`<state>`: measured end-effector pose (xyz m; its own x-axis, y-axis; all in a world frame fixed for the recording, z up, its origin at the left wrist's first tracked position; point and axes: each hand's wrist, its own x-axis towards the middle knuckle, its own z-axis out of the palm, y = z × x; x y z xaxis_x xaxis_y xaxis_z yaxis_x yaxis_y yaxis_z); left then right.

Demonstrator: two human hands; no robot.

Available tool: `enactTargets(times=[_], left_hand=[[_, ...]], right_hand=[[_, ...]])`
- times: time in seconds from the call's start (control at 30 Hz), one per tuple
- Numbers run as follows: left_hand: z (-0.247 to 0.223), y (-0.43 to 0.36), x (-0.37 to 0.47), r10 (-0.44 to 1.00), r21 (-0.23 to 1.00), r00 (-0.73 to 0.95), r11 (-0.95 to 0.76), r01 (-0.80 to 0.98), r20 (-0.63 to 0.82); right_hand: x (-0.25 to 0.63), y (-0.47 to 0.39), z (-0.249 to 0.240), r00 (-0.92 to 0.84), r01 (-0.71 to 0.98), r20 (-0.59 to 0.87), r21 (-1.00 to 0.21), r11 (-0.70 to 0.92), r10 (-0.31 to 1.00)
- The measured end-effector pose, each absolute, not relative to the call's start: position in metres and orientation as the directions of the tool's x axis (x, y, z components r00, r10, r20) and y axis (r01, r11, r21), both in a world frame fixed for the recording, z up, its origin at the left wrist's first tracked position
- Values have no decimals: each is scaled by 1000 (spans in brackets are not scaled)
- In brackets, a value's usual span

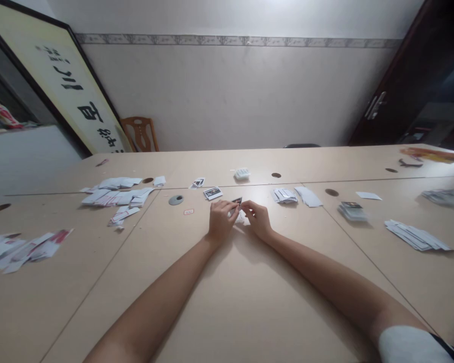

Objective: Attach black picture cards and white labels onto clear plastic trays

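Over the middle of the table, my left hand (222, 220) pinches a small dark-faced card (237, 200) between thumb and fingers. Close by on the right, my right hand (258, 219) is closed, its fingertips meeting at the card's right edge. A whitish, partly see-through piece (241, 218) shows below the card, between the hands; what it is I cannot make out. Just beyond my left hand lies a dark picture card with a white border (213, 193). Farther back sits a small stack of clear-white pieces (242, 174).
Piles of white paper slips (117, 196) spread over the left side, with more papers (26, 250) nearer. To the right are bundled slips (285, 196), a card stack (352, 212) and a fanned white stack (418, 236). A grey cable cap (176, 200) and several round holes mark the tabletop.
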<state>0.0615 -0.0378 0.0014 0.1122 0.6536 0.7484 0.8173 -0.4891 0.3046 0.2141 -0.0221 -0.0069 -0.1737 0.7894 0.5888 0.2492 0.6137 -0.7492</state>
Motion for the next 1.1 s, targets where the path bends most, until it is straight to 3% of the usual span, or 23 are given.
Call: enactTargets(times=[0.33,0.63,1.1], left_hand=[[5,-39,61,647,288,117,-485,826,754],[4,-37,64,710,394,112,-507,767,696],[6,-40,66,741,590,31,-559,582,671]], right_hand=[[215,-22,-6,-194,247,596,-739,626,779],[213,-11,-13,-136,-55,426,-905,422,895],[213,-15,-10,-105,-114,369,-927,357,924]])
